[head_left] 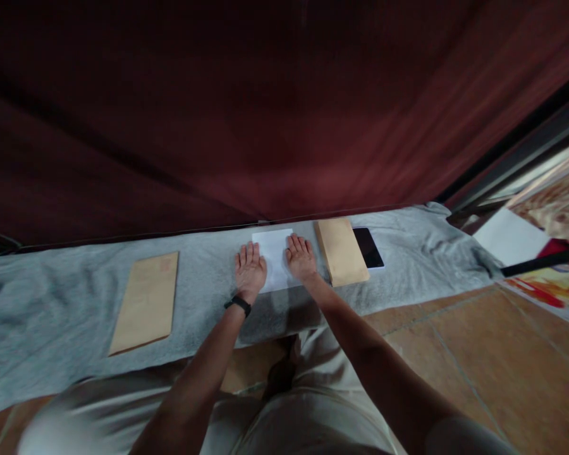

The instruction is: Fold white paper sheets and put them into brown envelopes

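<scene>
A white sheet of paper lies flat on a grey cloth before me. My left hand, with a black band on its wrist, rests palm down along the paper's left edge, fingers stretched out. Across from it, my right hand lies flat at the right edge, its fingers also extended. Neither hand grips anything. Close to the right hand is a stack of brown envelopes. Farther off to the left lies another stack of brown envelopes.
A dark-screened tablet or phone sits partly beneath the right envelopes. Behind the cloth rises a dark red panel. Tiled floor shows in front, and at the far right are a white sheet and colourful printed material.
</scene>
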Demonstrator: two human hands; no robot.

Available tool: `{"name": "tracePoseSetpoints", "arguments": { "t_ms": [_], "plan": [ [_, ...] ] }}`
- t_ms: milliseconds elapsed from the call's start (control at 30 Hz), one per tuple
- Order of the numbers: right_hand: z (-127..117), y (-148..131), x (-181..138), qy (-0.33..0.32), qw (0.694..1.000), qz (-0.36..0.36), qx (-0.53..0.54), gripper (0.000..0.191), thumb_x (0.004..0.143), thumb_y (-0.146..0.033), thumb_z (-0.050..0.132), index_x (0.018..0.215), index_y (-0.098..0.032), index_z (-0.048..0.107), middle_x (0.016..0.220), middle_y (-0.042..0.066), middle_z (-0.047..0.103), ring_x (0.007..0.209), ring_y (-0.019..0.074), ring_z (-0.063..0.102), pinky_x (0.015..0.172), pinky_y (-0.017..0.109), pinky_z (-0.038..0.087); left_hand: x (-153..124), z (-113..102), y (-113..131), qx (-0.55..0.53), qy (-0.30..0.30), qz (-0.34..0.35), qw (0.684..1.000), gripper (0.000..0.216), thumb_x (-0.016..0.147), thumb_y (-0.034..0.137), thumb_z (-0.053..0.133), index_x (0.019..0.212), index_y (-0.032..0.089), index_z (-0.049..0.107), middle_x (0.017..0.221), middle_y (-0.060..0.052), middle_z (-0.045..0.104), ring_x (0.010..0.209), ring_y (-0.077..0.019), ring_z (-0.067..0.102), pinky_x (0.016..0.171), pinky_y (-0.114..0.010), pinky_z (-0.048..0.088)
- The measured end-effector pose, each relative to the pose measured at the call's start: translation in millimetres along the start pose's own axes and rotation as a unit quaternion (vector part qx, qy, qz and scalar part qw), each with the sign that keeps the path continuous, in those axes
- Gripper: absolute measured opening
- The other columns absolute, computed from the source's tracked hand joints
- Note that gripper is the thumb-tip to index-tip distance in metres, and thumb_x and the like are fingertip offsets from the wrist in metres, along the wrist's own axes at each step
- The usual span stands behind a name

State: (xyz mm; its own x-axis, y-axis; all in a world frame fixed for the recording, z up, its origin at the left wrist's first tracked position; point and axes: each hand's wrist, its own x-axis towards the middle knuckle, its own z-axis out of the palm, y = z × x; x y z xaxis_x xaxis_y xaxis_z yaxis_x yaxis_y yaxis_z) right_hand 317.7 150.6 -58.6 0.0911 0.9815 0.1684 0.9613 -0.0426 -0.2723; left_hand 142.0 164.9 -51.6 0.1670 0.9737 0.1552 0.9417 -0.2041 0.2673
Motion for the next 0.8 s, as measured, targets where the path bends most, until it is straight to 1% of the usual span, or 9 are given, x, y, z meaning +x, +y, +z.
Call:
{"name": "tracePoseSetpoints", "arguments": {
  "t_ms": [67, 133, 233, 300, 400, 500, 633, 733, 800],
  "plan": [
    [-0.5, 0.8, -1.3, 0.004, 1.0, 0.004, -0.004, 0.054, 0.107, -0.03, 0.029, 0.156, -0.009, 0.039, 0.164, 0.011, 0.035, 0.15, 0.0293, 0.034, 0.125, 0.048, 0.019, -4.9, -3.9, 3.2, 0.011, 0.015, 0.001, 1.0, 0.06, 0.1, 0.026, 0.033, 0.157, 0.007, 0.037, 0.164, -0.015, 0.033, 0.155, -0.0315, 0.024, 0.126, -0.054, 0.018],
    [-0.3, 1.7, -2.4, 0.008, 1.0, 0.003, -0.005, 0.055, 0.106, -0.03, 0.03, 0.155, -0.009, 0.04, 0.163, 0.011, 0.036, 0.149, 0.0295, 0.035, 0.124, 0.048, 0.02, -13.0, -6.8, 11.2, 0.012, 0.021, 0.035, 0.999, 0.059, 0.1, 0.025, 0.033, 0.157, 0.008, 0.036, 0.165, -0.014, 0.032, 0.155, -0.0293, 0.024, 0.127, -0.051, 0.018],
    [0.6, 2.9, -2.3, 0.017, 1.0, 0.0, -0.002, 0.054, 0.106, -0.031, 0.03, 0.155, -0.009, 0.042, 0.162, 0.012, 0.038, 0.149, 0.0301, 0.036, 0.124, 0.049, 0.022, -30.5, -7.1, 25.3, 0.007, -0.011, 0.129, 0.992, 0.056, 0.101, 0.026, 0.033, 0.156, 0.012, 0.04, 0.165, -0.01, 0.035, 0.155, -0.0249, 0.025, 0.127, -0.045, 0.021],
    [0.3, 3.2, -1.2, 0.022, 1.0, -0.004, -0.001, 0.053, 0.106, -0.029, 0.03, 0.154, -0.009, 0.043, 0.161, 0.013, 0.039, 0.149, 0.0305, 0.037, 0.123, 0.05, 0.023, -41.8, -4.8, 30.4, 0.011, -0.034, 0.158, 0.987, 0.056, 0.103, 0.03, 0.031, 0.155, 0.012, 0.04, 0.163, -0.01, 0.038, 0.154, -0.0246, 0.027, 0.127, -0.044, 0.021],
    [-2.6, 1.3, -2.7, 0.029, 1.0, -0.003, 0.001, 0.052, 0.106, -0.027, 0.032, 0.152, -0.009, 0.045, 0.16, 0.014, 0.04, 0.148, 0.0301, 0.038, 0.123, 0.049, 0.024, -51.6, -1.6, 29.5, 0.025, -0.039, 0.159, 0.986, 0.057, 0.105, 0.035, 0.03, 0.156, 0.011, 0.038, 0.163, -0.011, 0.038, 0.154, -0.0255, 0.027, 0.127, -0.045, 0.021],
    [-6.5, -4.0, -16.6, 0.03, 1.0, -0.008, 0.007, 0.05, 0.105, -0.025, 0.034, 0.151, -0.008, 0.047, 0.159, 0.014, 0.042, 0.147, 0.0281, 0.04, 0.124, 0.047, 0.024, -52.8, -1.3, 25.9, 0.032, -0.034, 0.159, 0.986, 0.058, 0.105, 0.036, 0.03, 0.157, 0.011, 0.038, 0.163, -0.011, 0.036, 0.155, -0.0256, 0.026, 0.127, -0.045, 0.021],
    [-9.1, -8.5, -52.4, 0.008, 0.996, -0.081, 0.022, 0.047, 0.107, -0.029, 0.035, 0.149, -0.014, 0.051, 0.157, 0.01, 0.046, 0.147, 0.0234, 0.042, 0.123, 0.044, 0.026, -50.8, -1.6, 25.7, 0.034, -0.036, 0.167, 0.985, 0.058, 0.104, 0.031, 0.031, 0.157, 0.01, 0.037, 0.163, -0.012, 0.036, 0.155, -0.0257, 0.025, 0.127, -0.045, 0.02],
    [-10.7, -5.9, -73.1, 0.021, 0.998, -0.059, 0.016, 0.05, 0.107, -0.033, 0.035, 0.151, -0.013, 0.047, 0.157, 0.011, 0.046, 0.147, 0.0248, 0.041, 0.123, 0.045, 0.026, -51.2, 0.3, 24.5, 0.029, -0.035, 0.163, 0.986, 0.058, 0.103, 0.031, 0.031, 0.157, 0.01, 0.037, 0.163, -0.013, 0.036, 0.155, -0.025, 0.026, 0.127, -0.045, 0.02],
    [-12.4, -3.8, -78.5, 0.028, 0.999, -0.042, 0.011, 0.05, 0.108, -0.034, 0.035, 0.152, -0.012, 0.046, 0.157, 0.011, 0.046, 0.147, 0.0255, 0.04, 0.123, 0.045, 0.026, -53.2, 1.1, 21.5, 0.028, -0.03, 0.154, 0.987, 0.058, 0.103, 0.031, 0.031, 0.157, 0.01, 0.036, 0.163, -0.013, 0.036, 0.155, -0.0241, 0.026, 0.127, -0.044, 0.019]
  ]
}}
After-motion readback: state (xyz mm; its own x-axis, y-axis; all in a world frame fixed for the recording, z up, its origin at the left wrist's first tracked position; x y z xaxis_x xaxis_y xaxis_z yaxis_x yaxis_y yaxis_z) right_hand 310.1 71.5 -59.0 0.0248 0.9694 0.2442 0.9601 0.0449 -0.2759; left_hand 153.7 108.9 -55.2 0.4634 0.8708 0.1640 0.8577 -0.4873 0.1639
